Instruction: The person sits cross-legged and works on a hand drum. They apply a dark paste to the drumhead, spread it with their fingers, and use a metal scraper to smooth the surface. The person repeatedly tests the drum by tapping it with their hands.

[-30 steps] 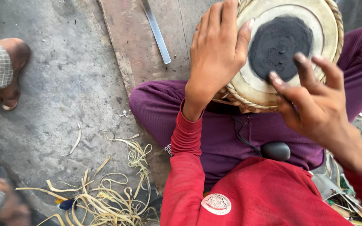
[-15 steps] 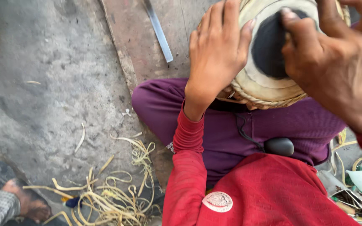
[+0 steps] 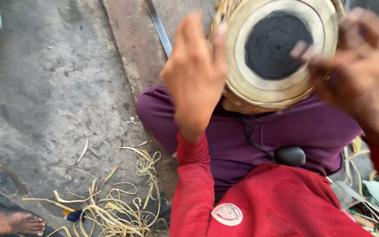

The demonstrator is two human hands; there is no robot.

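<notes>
Hands grip a round woven basket held above the lap of a seated person in a red top and purple trousers. From the left of the picture: a bare foot of someone else rests at the bottom edge of the concrete floor, beside a tangle of pale cane strips that lie loose like trimmings. Farther up, a flat metal blade lies on a wooden plank, within easy reach. The left hand is curled around the basket's left rim, its back to the camera, apparently to steady the piece. The basket faces upward, showing a dark centre ringed by pale coils. The right hand, blurred, has its fingers bent over the right rim, so both hands clasp the basket from opposite sides. A small dark device on a cord hangs at the chest. Scraps lie at the far right.
</notes>
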